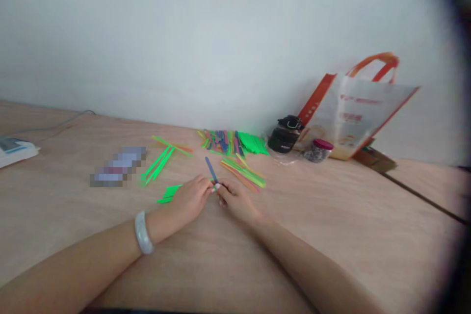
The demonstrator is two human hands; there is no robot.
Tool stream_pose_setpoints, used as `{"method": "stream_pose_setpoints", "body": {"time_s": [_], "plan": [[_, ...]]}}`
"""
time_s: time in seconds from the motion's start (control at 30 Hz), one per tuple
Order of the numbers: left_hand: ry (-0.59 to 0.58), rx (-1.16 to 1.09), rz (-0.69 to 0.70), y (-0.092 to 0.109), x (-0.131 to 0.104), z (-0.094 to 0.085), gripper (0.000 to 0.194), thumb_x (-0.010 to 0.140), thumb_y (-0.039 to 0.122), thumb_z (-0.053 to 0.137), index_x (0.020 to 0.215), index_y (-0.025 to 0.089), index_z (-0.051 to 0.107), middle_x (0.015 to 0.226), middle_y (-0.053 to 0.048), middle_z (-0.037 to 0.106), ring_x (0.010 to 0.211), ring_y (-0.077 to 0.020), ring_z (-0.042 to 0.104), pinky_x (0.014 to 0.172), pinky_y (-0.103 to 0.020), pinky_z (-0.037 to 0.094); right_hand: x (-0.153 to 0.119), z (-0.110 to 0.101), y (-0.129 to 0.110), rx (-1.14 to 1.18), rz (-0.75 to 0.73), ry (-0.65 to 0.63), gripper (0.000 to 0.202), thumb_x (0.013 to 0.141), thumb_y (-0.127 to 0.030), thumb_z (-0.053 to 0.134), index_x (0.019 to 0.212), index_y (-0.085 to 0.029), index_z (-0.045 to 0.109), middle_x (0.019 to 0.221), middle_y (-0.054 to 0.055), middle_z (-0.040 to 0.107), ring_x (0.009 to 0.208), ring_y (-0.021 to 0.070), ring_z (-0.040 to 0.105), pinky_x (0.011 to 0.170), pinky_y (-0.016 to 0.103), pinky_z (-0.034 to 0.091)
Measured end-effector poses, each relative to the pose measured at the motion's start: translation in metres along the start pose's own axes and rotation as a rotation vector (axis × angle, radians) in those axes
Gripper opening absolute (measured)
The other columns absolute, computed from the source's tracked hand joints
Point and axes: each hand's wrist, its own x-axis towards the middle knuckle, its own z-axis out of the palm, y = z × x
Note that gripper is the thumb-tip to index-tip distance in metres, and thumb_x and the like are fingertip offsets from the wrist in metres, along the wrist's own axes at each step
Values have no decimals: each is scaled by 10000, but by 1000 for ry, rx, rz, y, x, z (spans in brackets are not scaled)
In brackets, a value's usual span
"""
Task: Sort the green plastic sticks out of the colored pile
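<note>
My left hand (pixel 191 199) and my right hand (pixel 235 199) meet at the middle of the table. A blue stick (pixel 211 169) rises from between their fingertips, pinched by my right hand. The fingers of my left hand are closed at a small green piece (pixel 212 181) beside the blue stick's lower end; most of that piece is hidden. Several green sticks (pixel 170 193) lie by my left hand. Beyond my right hand is a loose bunch of yellow, green and orange sticks (pixel 245 172).
Near the wall lie mixed coloured sticks (pixel 221 141) and green sticks (pixel 253 143). More green sticks (pixel 158 166) lie left. A black-lidded bottle (pixel 284 135), a red-lidded jar (pixel 319 151) and a bag (pixel 356 115) stand right. A blurred-out object (pixel 118 167) and white device (pixel 16 152) are left.
</note>
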Motion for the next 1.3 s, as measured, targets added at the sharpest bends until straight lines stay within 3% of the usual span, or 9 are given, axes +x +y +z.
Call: {"method": "stream_pose_setpoints", "body": {"time_s": [0.1, 0.17, 0.27, 0.4, 0.5, 0.6, 0.77, 1.3], "plan": [[-6, -71, -55, -1, 1, -4, 187, 915, 233, 426, 832, 166, 579, 831, -37, 618, 781, -165, 571, 706, -274, 449, 8, -17, 6, 5, 11, 56, 266, 827, -430, 458, 784, -192, 567, 538, -50, 437, 477, 102, 415, 467, 223, 334], [-17, -78, -82, -2, 0, -3, 219, 921, 251, 415, 816, 167, 588, 816, -36, 623, 767, -165, 575, 705, -277, 453, 14, -34, 12, -33, 40, 208, 325, 849, -450, 396, 859, -183, 581, 552, -44, 447, 470, 112, 420, 471, 235, 351], [-37, -31, -14, -3, -3, 3, 224, 922, 244, 402, 896, 169, 612, 913, -54, 627, 841, -178, 581, 764, -301, 465, 19, -54, 21, -433, -12, 335, 307, 865, -378, 402, 828, -173, 628, 657, 20, 544, 631, 158, 520, 592, 268, 408], [-77, 77, 144, -4, -6, 14, 244, 885, 168, 424, 1059, 180, 595, 1065, -80, 590, 1004, -207, 540, 888, -356, 450, 16, -53, 25, -918, -56, 283, 260, 860, -219, 436, 997, -205, 657, 921, 79, 611, 875, 188, 555, 768, 290, 420], [-30, 127, 132, -11, -8, 18, 356, 832, 156, 485, 1183, 186, 535, 1226, -99, 515, 1152, -240, 456, 980, -405, 402, 12, -48, 26, -1081, -96, 233, 258, 853, -204, 474, 1034, -210, 658, 985, 89, 603, 925, 197, 545, 812, 301, 416], [-15, 116, 81, -24, -8, 18, 405, 825, 190, 501, 1230, 164, 501, 1297, -119, 471, 1206, -253, 418, 1024, -419, 367, 10, -49, 30, -1147, -80, 191, 244, 873, -221, 460, 975, -212, 681, 931, 79, 603, 882, 190, 553, 790, 293, 423], [-71, 26, 59, -38, -4, 17, 346, 879, 257, 458, 1201, 151, 527, 1227, -111, 546, 1140, -222, 486, 1005, -379, 390, 14, -57, 35, -1216, -52, 195, 256, 888, -213, 438, 933, -190, 688, 913, 86, 598, 904, 191, 541, 799, 286, 415], [-59, 5, 93, -37, -1, 12, 332, 888, 312, 474, 1183, 175, 538, 1196, -95, 569, 1123, -210, 500, 981, -379, 405, 16, -62, 39, -1142, -131, 248, 252, 879, -235, 436, 952, -217, 676, 898, 88, 582, 917, 219, 511, 803, 339, 413]]}}
